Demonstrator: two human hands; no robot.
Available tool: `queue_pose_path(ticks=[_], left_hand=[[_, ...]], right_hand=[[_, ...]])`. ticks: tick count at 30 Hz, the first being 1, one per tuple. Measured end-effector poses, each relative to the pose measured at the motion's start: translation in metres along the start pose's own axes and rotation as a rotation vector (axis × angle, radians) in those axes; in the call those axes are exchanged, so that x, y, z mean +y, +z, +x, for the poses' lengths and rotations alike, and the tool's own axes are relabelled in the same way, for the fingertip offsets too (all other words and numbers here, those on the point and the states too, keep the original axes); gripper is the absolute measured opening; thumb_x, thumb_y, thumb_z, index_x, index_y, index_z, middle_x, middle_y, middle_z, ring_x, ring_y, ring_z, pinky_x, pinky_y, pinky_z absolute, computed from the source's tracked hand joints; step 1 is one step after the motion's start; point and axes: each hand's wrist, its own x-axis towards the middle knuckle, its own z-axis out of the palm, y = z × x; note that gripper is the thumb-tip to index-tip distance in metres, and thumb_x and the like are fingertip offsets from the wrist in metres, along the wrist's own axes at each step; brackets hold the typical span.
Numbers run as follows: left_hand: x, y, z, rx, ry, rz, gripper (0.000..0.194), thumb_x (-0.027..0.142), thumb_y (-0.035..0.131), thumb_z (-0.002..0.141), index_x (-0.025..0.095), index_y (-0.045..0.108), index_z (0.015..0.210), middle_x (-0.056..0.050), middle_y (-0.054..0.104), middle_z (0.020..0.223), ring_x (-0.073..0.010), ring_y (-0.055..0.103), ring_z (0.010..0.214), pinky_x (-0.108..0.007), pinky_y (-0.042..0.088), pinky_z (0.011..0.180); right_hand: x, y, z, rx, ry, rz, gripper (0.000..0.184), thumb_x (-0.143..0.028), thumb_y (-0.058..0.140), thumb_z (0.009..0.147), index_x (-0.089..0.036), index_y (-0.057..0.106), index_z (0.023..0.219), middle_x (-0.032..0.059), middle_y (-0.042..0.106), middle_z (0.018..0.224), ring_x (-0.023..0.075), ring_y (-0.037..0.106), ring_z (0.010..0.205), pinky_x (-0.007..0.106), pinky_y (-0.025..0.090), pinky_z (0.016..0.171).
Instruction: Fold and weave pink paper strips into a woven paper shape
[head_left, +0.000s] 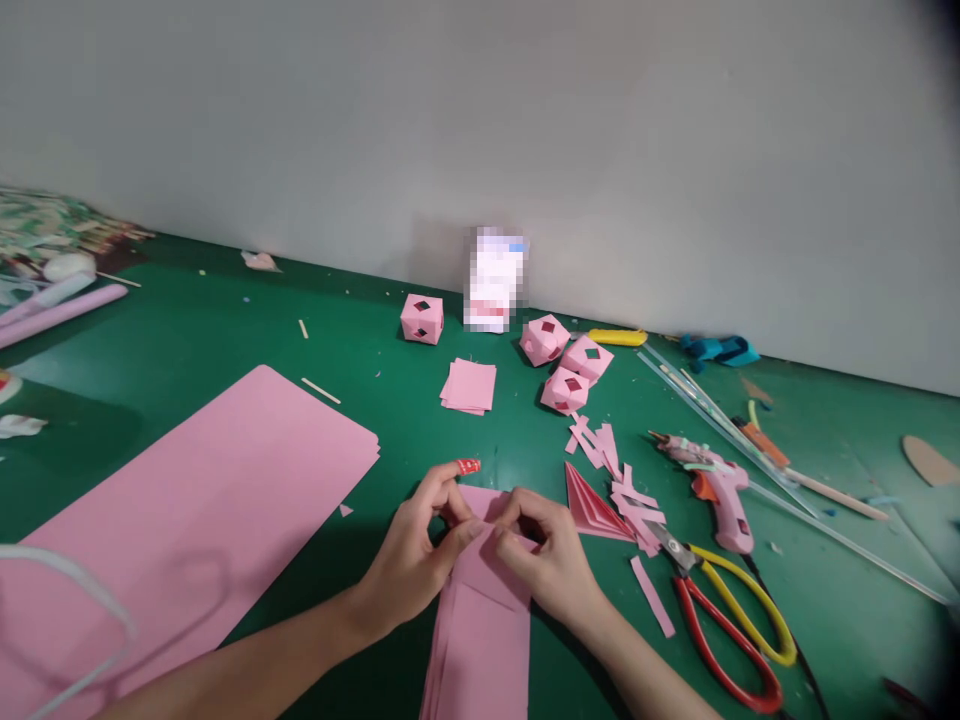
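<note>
My left hand (pixel 416 545) and my right hand (pixel 544 555) meet over a long pink paper strip (pixel 480 630) on the green table. Both pinch and fold its far end, with fingers curled tight on the paper. The strip runs back toward me between my forearms. Just right of my right hand lies a folded pink paper fan piece (pixel 592 508) and several pink paper offcuts (pixel 619 480).
A stack of large pink sheets (pixel 187 510) lies at left. Four pink paper cubes (pixel 421 318) (pixel 574 365) and a small pile of pink squares (pixel 469 386) sit farther back. A pink glue gun (pixel 716 485), red-and-yellow scissors (pixel 724 615) and clear glue sticks (pixel 720 420) lie at right.
</note>
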Motion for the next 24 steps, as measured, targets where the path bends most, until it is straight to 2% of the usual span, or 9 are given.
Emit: queue_pose_path(ticks=[3, 6, 11, 15, 20, 24], left_hand=[[0.001, -0.003, 0.0, 0.059, -0.025, -0.003, 0.037, 0.031, 0.058, 0.091, 0.02, 0.045, 0.124, 0.003, 0.055, 0.075, -0.0147, 0.055, 0.072, -0.028, 0.043, 0.074], [0.002, -0.005, 0.0, 0.055, -0.032, -0.004, 0.037, 0.03, 0.059, 0.091, 0.02, 0.046, 0.124, 0.002, 0.053, 0.077, -0.0139, 0.054, 0.071, -0.027, 0.043, 0.072], [0.002, -0.005, -0.001, 0.096, -0.067, -0.049, 0.032, 0.032, 0.058, 0.092, 0.02, 0.046, 0.119, 0.003, 0.05, 0.074, -0.0119, 0.048, 0.065, -0.024, 0.04, 0.062], [0.002, -0.006, -0.001, 0.108, -0.085, -0.056, 0.028, 0.033, 0.057, 0.092, 0.019, 0.047, 0.114, 0.003, 0.049, 0.074, -0.0113, 0.047, 0.065, -0.023, 0.039, 0.062], [0.003, -0.008, 0.001, 0.231, -0.117, -0.075, 0.025, 0.034, 0.059, 0.09, 0.02, 0.049, 0.108, 0.003, 0.05, 0.076, -0.012, 0.051, 0.071, -0.024, 0.043, 0.068], [0.005, -0.008, 0.002, 0.194, -0.136, -0.096, 0.028, 0.035, 0.061, 0.088, 0.02, 0.051, 0.109, 0.003, 0.051, 0.077, -0.0122, 0.052, 0.07, -0.023, 0.043, 0.065]], right_hand=[[0.001, -0.004, -0.002, 0.023, 0.043, 0.03, 0.011, -0.01, 0.053, 0.068, -0.018, 0.051, 0.06, -0.0026, 0.049, 0.06, 0.0106, 0.04, 0.056, 0.023, 0.03, 0.052], [0.002, -0.006, -0.003, 0.015, 0.055, 0.05, 0.01, -0.01, 0.052, 0.066, -0.018, 0.051, 0.061, -0.0026, 0.049, 0.061, 0.0104, 0.039, 0.056, 0.023, 0.029, 0.052], [0.004, -0.006, -0.004, 0.059, 0.082, 0.136, 0.011, -0.014, 0.053, 0.071, -0.019, 0.048, 0.062, -0.0041, 0.042, 0.056, 0.01, 0.035, 0.054, 0.023, 0.027, 0.05], [0.008, -0.008, -0.004, 0.074, 0.067, 0.208, 0.013, -0.017, 0.056, 0.072, -0.019, 0.048, 0.063, -0.0037, 0.041, 0.058, 0.01, 0.034, 0.054, 0.023, 0.026, 0.05], [0.02, -0.012, -0.006, 0.125, 0.031, 0.464, 0.018, -0.025, 0.056, 0.082, -0.019, 0.048, 0.067, -0.0042, 0.039, 0.061, 0.0084, 0.031, 0.05, 0.022, 0.023, 0.044], [0.022, -0.011, -0.005, 0.119, 0.074, 0.455, 0.021, -0.036, 0.057, 0.088, -0.019, 0.053, 0.077, -0.0048, 0.038, 0.063, 0.007, 0.03, 0.048, 0.02, 0.022, 0.042]])
